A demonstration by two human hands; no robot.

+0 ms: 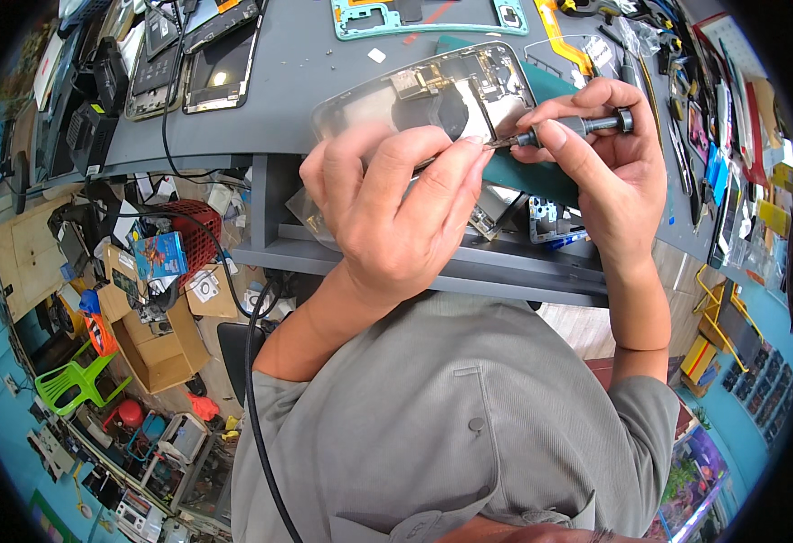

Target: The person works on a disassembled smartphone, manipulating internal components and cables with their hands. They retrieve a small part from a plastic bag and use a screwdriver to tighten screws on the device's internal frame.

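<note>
My right hand (627, 185) grips a small dark grey screwdriver (606, 123) between thumb and fingers, its tip pointing left. The thumb and forefinger of my left hand (392, 204) are pinched together right at that tip; whatever lies between them is too small or hidden to name. Just beyond both hands is an opened phone housing (360, 97) with bare inner parts along its far and right side. My left fingers cover part of its near edge. Partly beneath it lies a dark green mat (550, 83).
A teal phone frame (360, 31) and an orange flex cable (559, 41) lie at the far side of the grey desk (288, 77). Opened phones (223, 77) sit at far left. Below the desk edge, an open drawer (505, 271) holds phone parts (555, 220). Tools crowd the right.
</note>
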